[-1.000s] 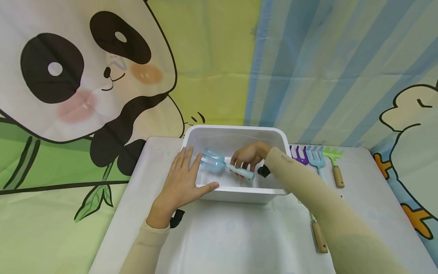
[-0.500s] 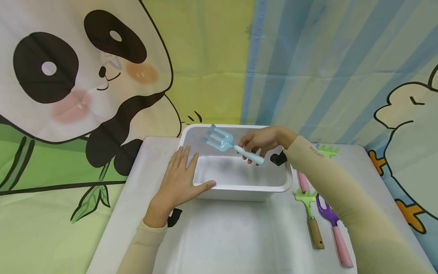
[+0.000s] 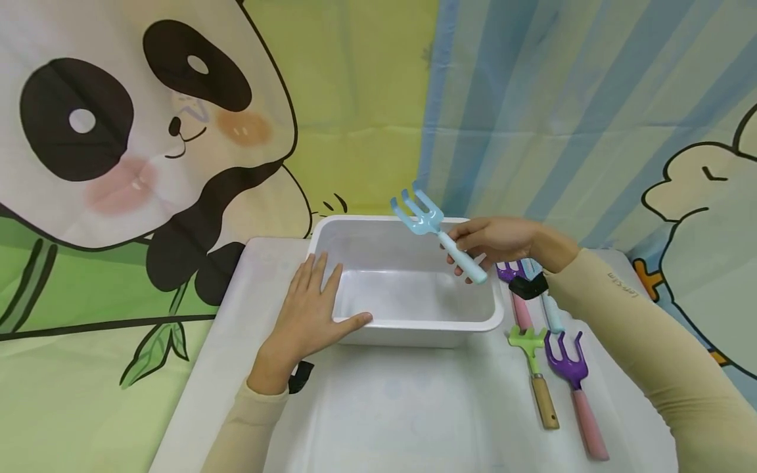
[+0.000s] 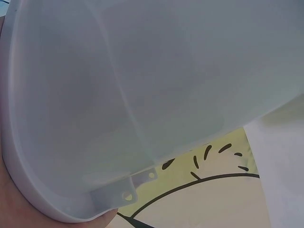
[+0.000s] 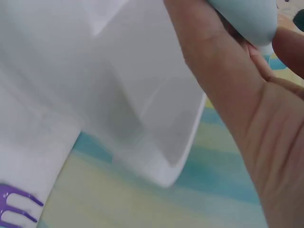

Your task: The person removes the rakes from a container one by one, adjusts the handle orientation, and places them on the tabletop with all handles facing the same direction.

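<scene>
A light blue three-pronged hand fork [image 3: 423,221] is held by its handle in my right hand [image 3: 503,240], above the right part of a white plastic bin [image 3: 414,324]. Its prongs point up and to the left, over the bin's back rim. The right wrist view shows the handle's rounded end [image 5: 254,21] between fingers and thumb. My left hand [image 3: 307,322] rests with spread fingers over the bin's left front corner, thumb along the front rim. From the left wrist, the bin's wall [image 4: 142,85] fills most of the view. The bin's visible floor is bare.
Right of the bin on the white table [image 3: 402,407] lie a green rake with wooden handle [image 3: 535,368], a purple fork with pink handle [image 3: 570,371], another purple fork [image 3: 510,270] and a light blue tool [image 3: 552,312], partly hidden by my right arm. A printed cloth [image 3: 367,131] hangs behind.
My right hand has lifted the light blue hand fork out of the bin, up and to the right. My left hand has stayed at the bin's left front corner.
</scene>
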Demonstrator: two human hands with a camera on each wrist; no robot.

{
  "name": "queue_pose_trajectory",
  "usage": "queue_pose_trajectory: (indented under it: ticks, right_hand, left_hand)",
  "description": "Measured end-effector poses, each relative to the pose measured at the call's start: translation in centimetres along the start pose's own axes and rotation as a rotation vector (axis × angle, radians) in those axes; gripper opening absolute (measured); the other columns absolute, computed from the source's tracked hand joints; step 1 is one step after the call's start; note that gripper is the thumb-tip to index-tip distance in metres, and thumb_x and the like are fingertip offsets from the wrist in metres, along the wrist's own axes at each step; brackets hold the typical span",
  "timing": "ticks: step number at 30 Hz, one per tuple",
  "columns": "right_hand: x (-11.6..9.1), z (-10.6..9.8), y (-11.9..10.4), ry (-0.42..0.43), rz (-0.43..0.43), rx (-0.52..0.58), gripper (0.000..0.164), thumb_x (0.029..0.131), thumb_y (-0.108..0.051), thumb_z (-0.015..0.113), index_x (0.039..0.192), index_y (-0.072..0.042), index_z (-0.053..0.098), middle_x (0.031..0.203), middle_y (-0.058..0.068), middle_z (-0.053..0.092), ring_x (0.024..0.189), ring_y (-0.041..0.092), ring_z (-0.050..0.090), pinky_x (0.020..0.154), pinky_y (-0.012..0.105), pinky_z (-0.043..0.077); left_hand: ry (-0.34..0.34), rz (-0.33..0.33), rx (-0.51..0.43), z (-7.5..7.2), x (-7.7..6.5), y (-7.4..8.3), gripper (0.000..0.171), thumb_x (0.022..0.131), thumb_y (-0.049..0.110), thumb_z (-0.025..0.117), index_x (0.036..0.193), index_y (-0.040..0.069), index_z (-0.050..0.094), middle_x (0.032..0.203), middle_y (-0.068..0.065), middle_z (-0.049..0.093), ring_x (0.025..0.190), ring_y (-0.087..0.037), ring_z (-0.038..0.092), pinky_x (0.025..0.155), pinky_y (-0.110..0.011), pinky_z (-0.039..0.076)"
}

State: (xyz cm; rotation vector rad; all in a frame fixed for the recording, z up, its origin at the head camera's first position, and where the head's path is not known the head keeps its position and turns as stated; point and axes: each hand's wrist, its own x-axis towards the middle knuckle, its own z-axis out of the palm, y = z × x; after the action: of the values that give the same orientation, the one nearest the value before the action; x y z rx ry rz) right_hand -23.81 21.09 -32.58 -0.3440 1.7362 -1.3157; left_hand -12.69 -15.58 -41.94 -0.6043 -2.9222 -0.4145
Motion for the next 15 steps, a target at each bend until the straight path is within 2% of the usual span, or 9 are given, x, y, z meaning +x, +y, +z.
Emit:
queue_pose_trajectory:
  ticks: [4, 7, 11, 15]
  right_hand:
    - [-2.6, -0.4, 1.3, 0.021, -0.057, 0.029, 0.030, 0.108, -0.012, 0.042, 0.131, 0.008, 0.042, 0.123, 0.033, 0.046, 0.102, 0.042, 0.061, 0.086, 0.061, 0.053]
    - [-4.7, -0.8, 2.5, 0.006, -0.104, 0.048, 0.031, 0.109, -0.012, 0.040, 0.133, 0.009, 0.040, 0.125, 0.036, 0.045, 0.102, 0.044, 0.062, 0.084, 0.060, 0.054]
    - [-7.6, -1.7, 4.8, -0.030, -0.163, 0.058, 0.031, 0.110, -0.010, 0.036, 0.134, 0.010, 0.038, 0.122, 0.032, 0.049, 0.105, 0.043, 0.061, 0.085, 0.059, 0.054]
    - [-10.6, -2.4, 7.5, -0.016, -0.194, 0.067, 0.029, 0.111, -0.008, 0.031, 0.134, 0.008, 0.037, 0.121, 0.024, 0.051, 0.110, 0.040, 0.061, 0.086, 0.060, 0.053]
  left_hand:
    - [-0.003, 0.001, -0.002, 0.0, 0.0, 0.0, 0.113, 0.082, 0.088, 0.041, 0.154, 0.001, 0.034, 0.163, -0.023, 0.012, 0.151, -0.038, 0.000, 0.120, -0.050, 0.002]
    - [-0.001, 0.001, -0.003, -0.1, 0.0, 0.1, 0.113, 0.082, 0.087, 0.042, 0.154, 0.001, 0.035, 0.163, -0.023, 0.013, 0.151, -0.038, 0.001, 0.120, -0.049, 0.002]
    - [0.002, 0.002, -0.007, 0.0, 0.0, 0.1, 0.112, 0.082, 0.087, 0.042, 0.154, 0.000, 0.036, 0.163, -0.023, 0.013, 0.151, -0.039, 0.001, 0.120, -0.050, 0.002]
    - [0.005, 0.001, -0.006, 0.0, -0.1, 0.1, 0.112, 0.082, 0.087, 0.043, 0.153, 0.000, 0.036, 0.163, -0.024, 0.014, 0.151, -0.039, 0.002, 0.120, -0.050, 0.003]
